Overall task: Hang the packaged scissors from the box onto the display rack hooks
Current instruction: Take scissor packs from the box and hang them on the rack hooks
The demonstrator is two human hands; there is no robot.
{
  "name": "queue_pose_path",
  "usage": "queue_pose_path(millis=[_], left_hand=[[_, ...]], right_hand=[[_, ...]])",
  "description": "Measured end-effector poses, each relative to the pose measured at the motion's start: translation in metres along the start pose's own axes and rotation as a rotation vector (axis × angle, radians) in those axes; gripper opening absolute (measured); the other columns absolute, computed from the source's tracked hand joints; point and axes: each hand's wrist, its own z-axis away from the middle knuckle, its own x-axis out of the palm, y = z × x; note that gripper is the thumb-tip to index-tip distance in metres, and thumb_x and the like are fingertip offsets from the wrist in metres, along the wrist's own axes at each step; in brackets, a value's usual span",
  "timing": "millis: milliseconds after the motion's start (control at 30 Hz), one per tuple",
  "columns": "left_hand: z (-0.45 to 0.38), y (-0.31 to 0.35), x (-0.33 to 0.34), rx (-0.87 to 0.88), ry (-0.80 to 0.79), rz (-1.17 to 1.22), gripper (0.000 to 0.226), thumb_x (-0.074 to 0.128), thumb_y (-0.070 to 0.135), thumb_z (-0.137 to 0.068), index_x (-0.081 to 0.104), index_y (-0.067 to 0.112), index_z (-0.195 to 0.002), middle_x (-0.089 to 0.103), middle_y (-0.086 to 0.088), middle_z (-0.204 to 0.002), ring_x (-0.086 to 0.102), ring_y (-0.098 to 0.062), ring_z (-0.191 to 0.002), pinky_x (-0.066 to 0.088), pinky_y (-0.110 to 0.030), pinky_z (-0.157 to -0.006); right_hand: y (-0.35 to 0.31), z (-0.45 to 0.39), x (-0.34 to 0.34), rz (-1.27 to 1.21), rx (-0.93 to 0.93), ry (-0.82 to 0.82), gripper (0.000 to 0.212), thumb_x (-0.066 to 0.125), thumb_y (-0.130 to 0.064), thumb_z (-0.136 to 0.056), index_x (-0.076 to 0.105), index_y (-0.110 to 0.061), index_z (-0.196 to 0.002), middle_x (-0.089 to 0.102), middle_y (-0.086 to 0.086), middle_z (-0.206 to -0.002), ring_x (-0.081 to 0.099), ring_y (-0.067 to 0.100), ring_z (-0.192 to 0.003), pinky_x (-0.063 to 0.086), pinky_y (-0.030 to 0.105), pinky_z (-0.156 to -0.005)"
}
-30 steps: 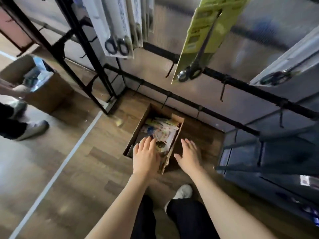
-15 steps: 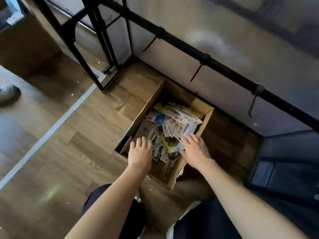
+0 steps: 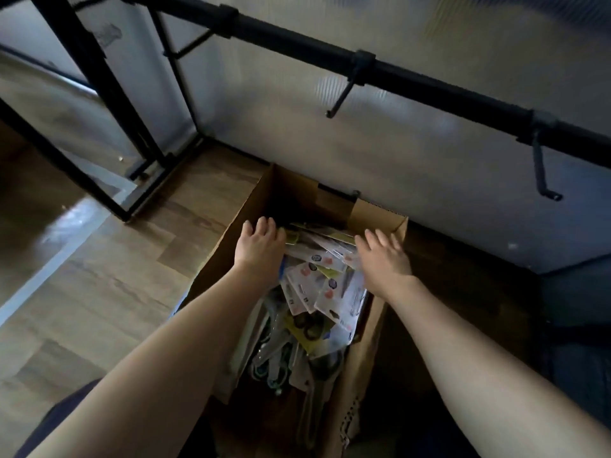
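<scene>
Both arms reach into the box [image 3: 377, 215], left hand [image 3: 259, 246] and right hand [image 3: 383, 256] flat, fingers spread.

Dim, soft-focus view (wide-angle bending at edges), glare on the floor [image 3: 71, 223] at left.

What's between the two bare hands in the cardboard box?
Head view: overlapping white and yellow carded scissors packages fill the gap between the left hand and right hand, inside the brown cardboard box.

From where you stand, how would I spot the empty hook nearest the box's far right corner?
Follow the black rail crossing above the cardboard box. Two bare hooks hang from it; yours is the right hook, longer-looking and pointing straight down, unlike the left hook, which slants.
</scene>
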Motion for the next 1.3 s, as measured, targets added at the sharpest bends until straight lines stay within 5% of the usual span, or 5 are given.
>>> queue_pose_path(millis=[233, 367, 700, 1033, 1300], left_hand=[[-0.032, -0.010, 0.013, -0.008, -0.002, 0.032, 0.066, 0.057, 0.024, -0.089, 0.024, 0.012, -0.145, 0.037, -0.009, -0.143, 0.037, -0.026, -0.130, 0.033, -0.036, -0.102], [-0.044, -0.006, 0.014, -0.007, -0.043, 0.046, 0.066, 0.053, 0.017, -0.092, 0.018, 0.010, -0.147, 0.042, -0.009, -0.142, 0.040, -0.026, -0.129, 0.033, -0.035, -0.102], [-0.044, -0.007, 0.005, 0.044, 0.006, -0.028, 0.021, 0.051, 0.015, -0.095, 0.059, 0.018, -0.114, 0.062, -0.002, -0.115, 0.058, -0.021, -0.108, 0.040, -0.029, -0.083], [-0.038, -0.006, -0.005, 0.056, 0.054, -0.008, 0.021, 0.056, 0.020, -0.092, 0.057, 0.017, -0.113, 0.063, -0.002, -0.109, 0.059, -0.021, -0.103, 0.037, -0.028, -0.078], [-0.034, -0.014, -0.005, -0.017, 0.044, 0.165, 0.028, 0.056, 0.012, -0.091, 0.053, 0.015, -0.118, 0.059, -0.006, -0.113, 0.055, -0.023, -0.106, 0.045, -0.031, -0.078]], right_hand=[[0.004, -0.015, 0.007, 0.031, 0.021, 0.011, 0.058, 0.049, -0.012, -0.092, 0.027, -0.010, -0.145, 0.034, 0.010, -0.147, 0.028, 0.027, -0.137, 0.020, 0.038, -0.116], [0.003, -0.024, 0.005, -0.020, 0.062, 0.023, 0.044, 0.049, -0.005, -0.090, 0.040, -0.010, -0.133, 0.047, 0.008, -0.134, 0.042, 0.025, -0.125, 0.039, 0.033, -0.099], [-0.002, -0.046, 0.012, 0.098, 0.114, -0.092, 0.046, 0.047, -0.013, -0.093, 0.037, -0.013, -0.138, 0.048, 0.009, -0.137, 0.039, 0.027, -0.128, 0.036, 0.040, -0.103], [-0.008, -0.050, 0.009, -0.395, 0.154, -0.104, 0.025, 0.043, -0.025, -0.096, 0.050, -0.011, -0.116, 0.058, 0.011, -0.113, 0.056, 0.024, -0.094, 0.042, 0.031, -0.071], [-0.024, -0.057, 0.007, -0.211, 0.210, -0.154, 0.046, 0.058, -0.023, -0.091, 0.041, -0.012, -0.132, 0.049, 0.014, -0.131, 0.043, 0.032, -0.122, 0.036, 0.046, -0.102]])
